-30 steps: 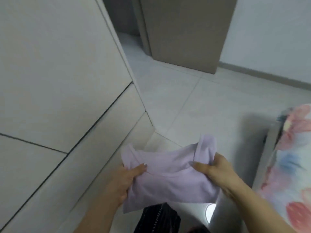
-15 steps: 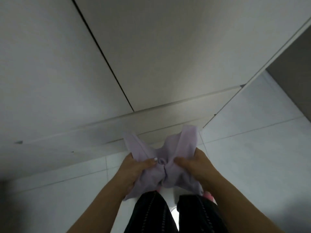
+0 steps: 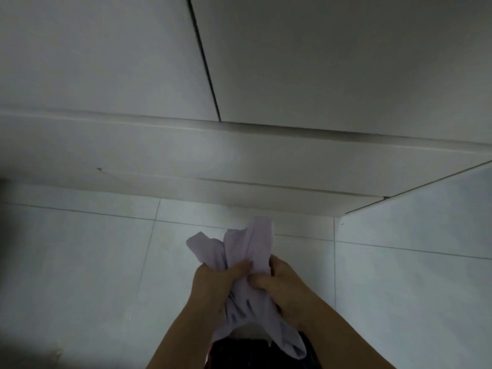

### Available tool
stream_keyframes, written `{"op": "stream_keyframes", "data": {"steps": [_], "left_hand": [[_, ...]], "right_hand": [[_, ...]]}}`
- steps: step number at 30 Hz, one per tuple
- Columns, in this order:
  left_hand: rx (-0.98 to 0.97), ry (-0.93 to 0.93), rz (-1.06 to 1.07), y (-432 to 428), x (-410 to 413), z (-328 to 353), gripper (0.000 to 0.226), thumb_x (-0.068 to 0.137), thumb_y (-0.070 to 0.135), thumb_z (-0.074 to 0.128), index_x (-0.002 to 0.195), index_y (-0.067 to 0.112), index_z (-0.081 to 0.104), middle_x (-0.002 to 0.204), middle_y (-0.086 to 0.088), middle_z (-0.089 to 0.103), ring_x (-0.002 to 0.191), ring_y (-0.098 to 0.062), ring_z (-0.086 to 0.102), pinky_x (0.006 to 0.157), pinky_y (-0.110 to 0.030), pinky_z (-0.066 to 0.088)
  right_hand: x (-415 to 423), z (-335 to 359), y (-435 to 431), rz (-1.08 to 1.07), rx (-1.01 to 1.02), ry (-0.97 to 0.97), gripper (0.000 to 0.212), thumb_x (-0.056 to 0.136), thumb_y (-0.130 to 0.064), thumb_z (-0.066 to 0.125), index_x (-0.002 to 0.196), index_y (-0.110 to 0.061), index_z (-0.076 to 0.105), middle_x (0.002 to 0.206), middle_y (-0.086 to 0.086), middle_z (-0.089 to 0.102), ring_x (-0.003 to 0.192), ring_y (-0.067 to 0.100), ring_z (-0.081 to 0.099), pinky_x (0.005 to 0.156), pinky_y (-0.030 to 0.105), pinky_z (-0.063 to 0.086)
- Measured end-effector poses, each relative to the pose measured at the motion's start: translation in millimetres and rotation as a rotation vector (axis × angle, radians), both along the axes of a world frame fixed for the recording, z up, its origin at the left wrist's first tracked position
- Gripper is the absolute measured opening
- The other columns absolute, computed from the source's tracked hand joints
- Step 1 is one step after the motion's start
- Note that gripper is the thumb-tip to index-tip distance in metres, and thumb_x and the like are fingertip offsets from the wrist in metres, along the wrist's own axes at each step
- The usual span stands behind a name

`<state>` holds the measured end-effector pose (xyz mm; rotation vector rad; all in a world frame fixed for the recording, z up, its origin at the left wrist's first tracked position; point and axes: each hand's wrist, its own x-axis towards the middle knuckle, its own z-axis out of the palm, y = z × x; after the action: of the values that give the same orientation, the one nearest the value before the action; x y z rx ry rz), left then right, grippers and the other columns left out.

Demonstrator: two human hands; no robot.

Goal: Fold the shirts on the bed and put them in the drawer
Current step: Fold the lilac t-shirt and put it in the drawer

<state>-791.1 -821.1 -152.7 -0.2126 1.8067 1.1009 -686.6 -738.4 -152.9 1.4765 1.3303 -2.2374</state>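
Gripping a bunched lilac shirt (image 3: 249, 251) in both hands, up in the air over the pale tiled floor (image 3: 80, 262), just in front of the body. Clenching the left hand (image 3: 213, 286) around the left part of the cloth, with the thumb lying across the top. Pinching the right part with the right hand (image 3: 283, 287), close beside the left one, with the fingers curled under and the thumb pressing on top. Letting two loose ends stick up past the knuckles and another end hang down over the dark trousers (image 3: 239, 352). Standing near a white drawer front (image 3: 239, 161), seemingly closed, below two wardrobe doors (image 3: 332, 62), and holding the shirt apart from it.
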Motion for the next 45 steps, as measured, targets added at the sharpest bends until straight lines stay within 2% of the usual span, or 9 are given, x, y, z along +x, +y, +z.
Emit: {"op": "stream_keyframes", "data": {"steps": [4, 10, 13, 16, 27, 31, 35, 40, 45], "left_hand": [[0.057, -0.176, 0.104, -8, -18, -77, 0.020, 0.078, 0.010, 0.074, 0.083, 0.001, 0.057, 0.075, -0.021, 0.055, 0.054, -0.026, 0.051, 0.047, -0.024, 0.042], [0.085, -0.016, 0.055, -28, -31, -147, 0.049, 0.045, 0.023, 0.089, 0.080, 0.004, 0.062, 0.071, -0.015, 0.062, 0.054, -0.025, 0.055, 0.051, -0.027, 0.047], [0.028, 0.034, 0.094, -40, -22, -159, 0.073, 0.028, 0.034, 0.085, 0.084, -0.008, 0.064, 0.070, -0.023, 0.067, 0.062, -0.034, 0.063, 0.066, -0.047, 0.052], [-0.040, 0.100, 0.117, -51, -17, -169, 0.072, 0.024, 0.038, 0.087, 0.078, -0.004, 0.065, 0.057, -0.015, 0.068, 0.051, -0.030, 0.062, 0.054, -0.040, 0.053], [-0.073, 0.065, 0.149, -68, -13, -148, 0.063, 0.033, 0.028, 0.094, 0.083, 0.006, 0.063, 0.069, -0.010, 0.062, 0.052, -0.021, 0.052, 0.043, -0.025, 0.044], [-0.076, 0.005, 0.166, -70, -20, -129, 0.069, 0.045, 0.016, 0.090, 0.100, -0.014, 0.060, 0.067, -0.012, 0.058, 0.057, -0.023, 0.046, 0.069, -0.065, 0.050], [-0.111, 0.005, 0.108, -72, -16, -120, 0.058, 0.058, 0.010, 0.090, 0.102, -0.014, 0.061, 0.068, -0.012, 0.058, 0.059, -0.023, 0.047, 0.073, -0.070, 0.047], [-0.181, 0.100, 0.028, -83, -11, -116, 0.047, 0.063, 0.005, 0.085, 0.102, -0.012, 0.065, 0.065, -0.012, 0.059, 0.052, -0.021, 0.048, 0.037, -0.025, 0.043], [-0.269, 0.075, -0.081, -78, -6, -109, 0.058, 0.065, 0.010, 0.084, 0.113, -0.012, 0.060, 0.099, -0.034, 0.065, 0.090, -0.049, 0.062, 0.074, -0.049, 0.054]], "right_hand": [[-21, -70, 5, -0.017, 0.100, -0.091, 0.017, 0.087, -0.020, 0.064, 0.102, -0.024, 0.059, 0.093, 0.005, 0.068, 0.081, 0.016, 0.066, 0.067, 0.023, 0.053], [-25, -157, 62, 0.143, 0.912, -0.111, 0.038, 0.091, -0.018, 0.060, 0.128, -0.009, 0.052, 0.126, 0.005, 0.057, 0.118, 0.019, 0.051, 0.099, 0.026, 0.039], [-32, -189, 105, 0.266, 1.134, -0.126, 0.056, 0.088, -0.017, 0.063, 0.138, -0.004, 0.042, 0.145, 0.014, 0.042, 0.136, 0.029, 0.035, 0.112, 0.035, 0.024], [-38, -215, 131, 0.456, 1.258, -0.271, 0.069, 0.086, -0.029, 0.064, 0.144, -0.012, 0.033, 0.151, 0.009, 0.032, 0.143, 0.028, 0.021, 0.118, 0.043, 0.007], [-45, -217, 142, 0.430, 1.192, -0.290, 0.082, 0.074, -0.031, 0.076, 0.142, -0.012, 0.035, 0.145, 0.010, 0.036, 0.139, 0.028, 0.025, 0.118, 0.042, 0.007], [-21, -215, 104, 0.410, 1.132, -0.224, 0.072, 0.077, -0.028, 0.073, 0.138, -0.008, 0.041, 0.140, 0.016, 0.042, 0.134, 0.034, 0.031, 0.116, 0.045, 0.013], [11, -218, 52, 0.321, 1.084, -0.224, 0.056, 0.084, -0.039, 0.044, 0.126, -0.004, 0.053, 0.126, 0.018, 0.054, 0.125, 0.039, 0.041, 0.112, 0.047, 0.011], [44, -228, -10, 0.353, 0.962, -0.302, 0.074, 0.079, -0.056, 0.021, 0.131, -0.012, 0.051, 0.141, 0.013, 0.042, 0.139, 0.038, 0.018, 0.111, 0.044, -0.002], [69, -221, -56, 0.431, 0.788, -0.345, 0.084, 0.072, -0.067, 0.008, 0.143, -0.029, 0.031, 0.155, 0.001, 0.015, 0.143, 0.024, -0.013, 0.108, 0.034, -0.021]]}}
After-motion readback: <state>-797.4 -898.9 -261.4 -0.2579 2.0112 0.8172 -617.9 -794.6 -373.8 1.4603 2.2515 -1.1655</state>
